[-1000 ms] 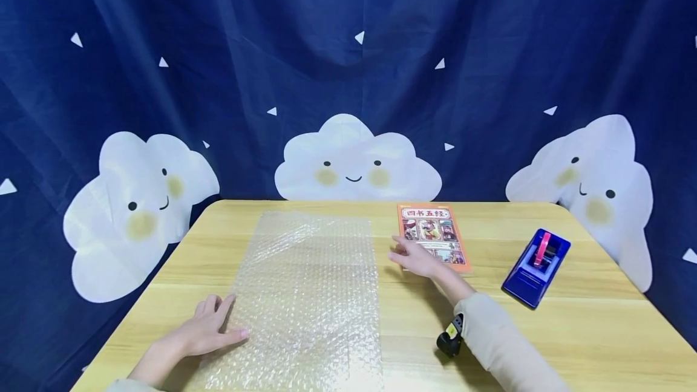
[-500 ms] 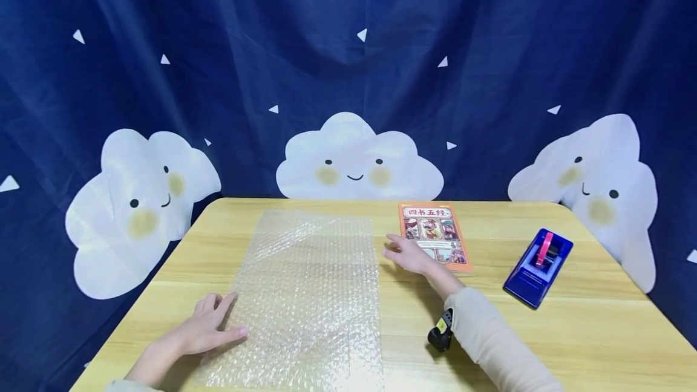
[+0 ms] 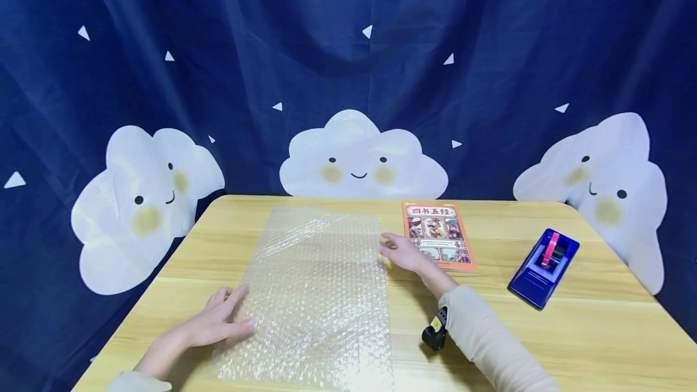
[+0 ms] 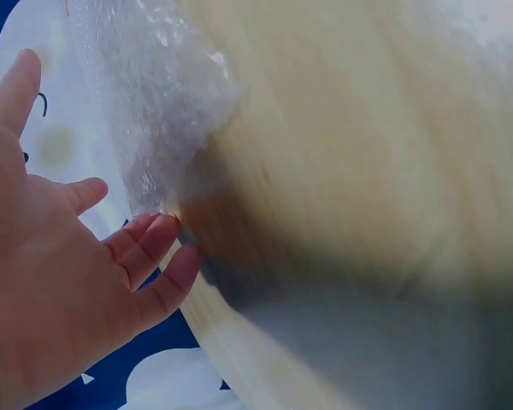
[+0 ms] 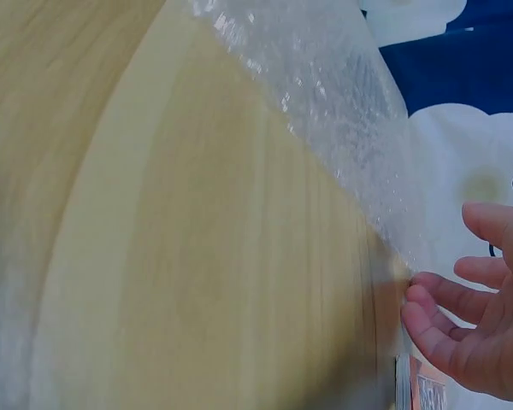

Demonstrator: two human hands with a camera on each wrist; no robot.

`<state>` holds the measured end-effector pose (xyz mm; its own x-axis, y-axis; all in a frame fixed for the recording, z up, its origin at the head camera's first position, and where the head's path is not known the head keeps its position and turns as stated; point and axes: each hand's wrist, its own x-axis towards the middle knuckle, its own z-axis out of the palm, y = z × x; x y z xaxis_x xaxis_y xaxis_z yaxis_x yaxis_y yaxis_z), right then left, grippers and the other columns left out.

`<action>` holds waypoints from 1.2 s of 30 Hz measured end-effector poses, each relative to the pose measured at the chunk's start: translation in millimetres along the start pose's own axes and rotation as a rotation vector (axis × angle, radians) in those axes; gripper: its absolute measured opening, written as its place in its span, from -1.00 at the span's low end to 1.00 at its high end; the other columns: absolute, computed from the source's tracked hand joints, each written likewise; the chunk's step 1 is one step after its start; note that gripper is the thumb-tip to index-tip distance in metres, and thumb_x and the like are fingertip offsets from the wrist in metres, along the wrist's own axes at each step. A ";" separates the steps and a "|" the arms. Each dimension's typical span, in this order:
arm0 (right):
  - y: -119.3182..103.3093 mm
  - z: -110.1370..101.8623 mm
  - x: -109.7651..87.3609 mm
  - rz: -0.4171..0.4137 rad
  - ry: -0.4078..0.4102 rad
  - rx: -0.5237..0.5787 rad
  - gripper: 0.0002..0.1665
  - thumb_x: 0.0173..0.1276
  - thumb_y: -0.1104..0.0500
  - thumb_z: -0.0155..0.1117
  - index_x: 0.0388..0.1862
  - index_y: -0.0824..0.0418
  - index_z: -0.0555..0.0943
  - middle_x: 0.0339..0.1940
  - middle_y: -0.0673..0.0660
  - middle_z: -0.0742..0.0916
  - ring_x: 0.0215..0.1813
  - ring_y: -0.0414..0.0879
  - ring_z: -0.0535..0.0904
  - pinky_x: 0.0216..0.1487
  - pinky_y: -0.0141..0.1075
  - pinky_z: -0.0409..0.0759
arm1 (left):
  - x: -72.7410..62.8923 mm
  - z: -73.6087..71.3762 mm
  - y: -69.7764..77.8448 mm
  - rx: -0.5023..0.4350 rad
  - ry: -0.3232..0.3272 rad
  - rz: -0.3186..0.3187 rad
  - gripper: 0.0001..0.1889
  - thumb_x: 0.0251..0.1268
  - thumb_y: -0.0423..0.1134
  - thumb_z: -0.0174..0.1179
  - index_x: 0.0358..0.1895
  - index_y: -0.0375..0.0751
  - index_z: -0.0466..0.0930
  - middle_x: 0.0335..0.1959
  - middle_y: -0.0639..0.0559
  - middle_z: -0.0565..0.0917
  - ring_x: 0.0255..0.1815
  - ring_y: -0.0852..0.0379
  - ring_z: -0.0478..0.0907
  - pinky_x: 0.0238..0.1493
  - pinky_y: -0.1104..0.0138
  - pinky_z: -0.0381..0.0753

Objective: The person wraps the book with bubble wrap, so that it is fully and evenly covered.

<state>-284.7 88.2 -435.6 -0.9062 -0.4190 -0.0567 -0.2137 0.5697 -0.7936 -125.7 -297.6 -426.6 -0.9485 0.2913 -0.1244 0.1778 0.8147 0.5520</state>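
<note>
Apart and gripping nothing, the left hand (image 3: 206, 325) and right hand (image 3: 404, 253) are flanking the bubble wrap (image 3: 316, 295) on the worktop (image 3: 599, 337), seemingly steadying its edges.

Your bubble wrap (image 3: 313, 295) is clear plastic, bumpy and shiny; tabletop (image 3: 593, 337) looks like smooth wood grain, slight sheen. Tape dispenser (image 3: 533, 282) reads as glossy blue plastic, book cover (image 3: 434, 228) smooth printed paper. Your sleeve (image 3: 487, 334) is matt cloth, backdrop (image 3: 305, 23) creased fabric.
</note>
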 end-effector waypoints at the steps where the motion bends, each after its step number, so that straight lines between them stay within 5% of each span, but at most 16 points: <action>1: -0.3 0.4 0.5 0.014 0.003 0.015 -0.41 0.40 0.16 0.00 0.30 0.45 0.21 0.08 0.41 0.54 0.09 0.25 0.47 0.05 -0.01 0.47 | 0.4 -0.2 -0.1 -0.009 0.000 0.006 -0.11 0.12 0.03 0.18 0.35 -0.48 -0.02 0.07 -0.35 0.22 0.07 -0.26 0.17 -0.09 -0.19 0.33; 5: -0.6 1.2 2.8 0.057 0.001 0.119 -0.44 0.41 0.18 -0.04 0.29 0.47 0.23 0.10 0.44 0.51 0.03 0.21 0.51 0.06 -0.02 0.47 | 0.9 -0.3 -1.8 -0.041 0.017 0.020 -0.11 0.12 -0.01 0.20 0.36 -0.46 -0.05 0.05 -0.35 0.21 0.02 -0.18 0.22 -0.11 -0.06 0.38; 9: -0.1 2.1 4.5 0.106 -0.012 0.299 -0.44 0.38 0.25 -0.03 0.27 0.52 0.21 0.10 0.47 0.48 -0.27 -0.05 0.57 -0.14 -0.26 0.57 | 1.5 -2.3 -4.4 -0.113 0.029 0.050 -0.08 0.07 -0.09 0.26 0.38 -0.43 -0.09 -0.01 -0.35 0.20 -0.09 -0.09 0.27 -0.20 0.09 0.42; 15: 0.7 2.5 4.9 0.138 -0.043 0.498 -0.36 0.32 0.37 0.01 0.34 0.46 0.11 -0.08 0.37 0.50 -0.53 -0.26 0.36 -0.41 -0.48 0.44 | 0.3 -8.8 -6.9 -0.254 -0.010 0.096 -0.02 -0.08 -0.21 0.36 0.39 -0.32 -0.07 0.03 -0.40 0.12 -0.10 -0.12 0.26 -0.17 0.12 0.43; 21: 2.9 1.3 6.0 0.134 -0.081 0.505 -0.31 0.22 0.43 0.06 0.35 0.38 0.16 -0.33 0.11 0.48 -0.52 -0.23 0.30 -0.44 -0.45 0.34 | -1.7 -12.7 -11.2 -0.398 -0.103 0.135 -0.11 -0.03 -0.30 0.31 0.39 -0.33 -0.01 0.24 -0.42 -0.02 -0.13 -0.03 0.27 -0.22 0.37 0.38; 30: 7.1 3.1 5.8 0.132 -0.039 0.479 -0.33 0.18 0.44 0.05 0.31 0.46 0.20 0.00 0.40 0.57 -0.51 -0.26 0.36 -0.45 -0.47 0.37 | -3.6 -18.1 -20.5 -0.693 -0.207 0.096 -0.12 0.08 -0.42 0.20 0.37 -0.46 -0.21 0.25 -0.68 -0.32 -0.39 0.27 0.50 -0.25 0.36 0.57; 33: 6.2 3.8 5.7 0.151 -0.025 0.486 -0.37 0.23 0.43 0.05 0.31 0.45 0.21 0.00 0.39 0.58 -0.51 -0.26 0.37 -0.45 -0.48 0.38 | -5.0 -19.6 -23.6 -0.731 -0.198 0.056 -0.23 0.13 -0.41 0.17 0.31 -0.58 -0.10 0.22 -0.74 -0.19 -0.25 0.26 0.54 -0.15 0.38 0.55; 36: 6.0 4.2 5.5 0.157 -0.017 0.491 -0.38 0.25 0.43 0.05 0.31 0.45 0.21 0.03 0.40 0.57 -0.53 -0.27 0.36 -0.45 -0.49 0.38 | -6.1 -21.0 -25.6 -0.754 -0.185 0.023 -0.39 0.17 -0.40 0.13 0.18 -0.72 0.09 0.13 -0.55 0.32 -0.18 0.27 0.55 -0.11 0.42 0.53</action>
<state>-289.5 86.3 -443.2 -0.9065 -0.3692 -0.2046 0.1246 0.2291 -0.9654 -129.9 -330.7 -422.7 -0.8758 0.4368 -0.2052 -0.0924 0.2655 0.9597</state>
